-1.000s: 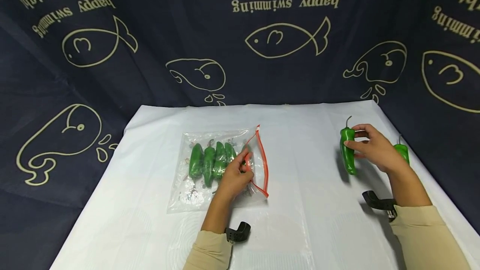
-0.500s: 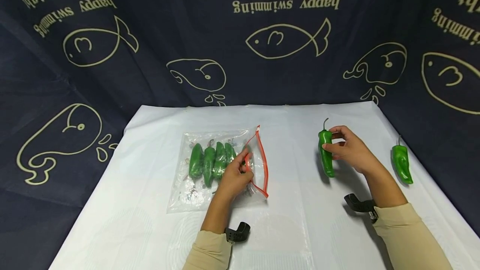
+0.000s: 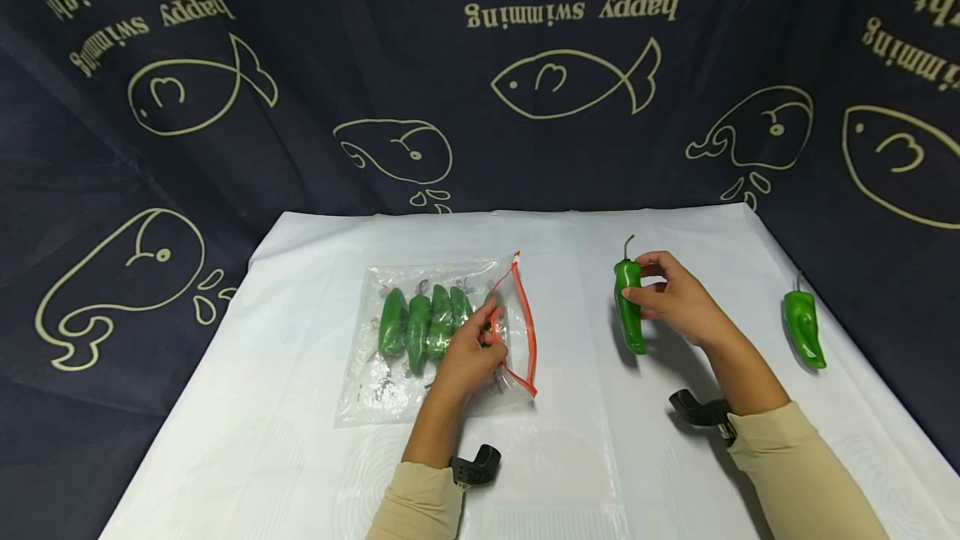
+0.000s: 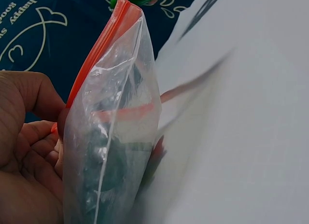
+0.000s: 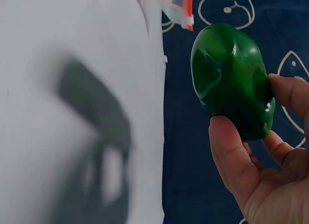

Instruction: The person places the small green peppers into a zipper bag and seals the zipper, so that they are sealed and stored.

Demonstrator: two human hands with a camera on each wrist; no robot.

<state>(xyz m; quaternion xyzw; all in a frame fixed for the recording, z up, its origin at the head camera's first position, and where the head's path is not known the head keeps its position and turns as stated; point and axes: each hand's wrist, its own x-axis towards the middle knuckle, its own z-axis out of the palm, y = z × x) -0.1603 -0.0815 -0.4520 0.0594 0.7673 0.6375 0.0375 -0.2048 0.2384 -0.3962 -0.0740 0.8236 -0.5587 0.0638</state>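
My right hand [image 3: 675, 298] pinches a long green pepper [image 3: 630, 307] between thumb and fingers, its thin stem pointing away from me. In the right wrist view the pepper's rounded end [image 5: 229, 79] faces the camera. At the mouth of a clear zip bag [image 3: 360, 398] with a red zip edge [image 3: 529, 332], my left hand [image 3: 468, 361] grips the bag's upper layer and keeps the mouth apart. Several green peppers [image 3: 417, 332] lie side by side inside the bag. The left wrist view shows thumb and fingers [image 4: 41, 96] at the red strip, part of them hidden by the plastic.
Another green pepper [image 3: 804, 327] lies near the right edge of the white-covered table [image 3: 570, 440]. Dark cloth [image 3: 420, 40] with fish and whale drawings hangs behind and at both sides. Black camera mounts [image 3: 476, 467] sit on both wrists.
My right hand has carried its pepper leftward, closer to the bag's mouth, uncovering the pepper at the right edge. The left hand and the bag have stayed in place.
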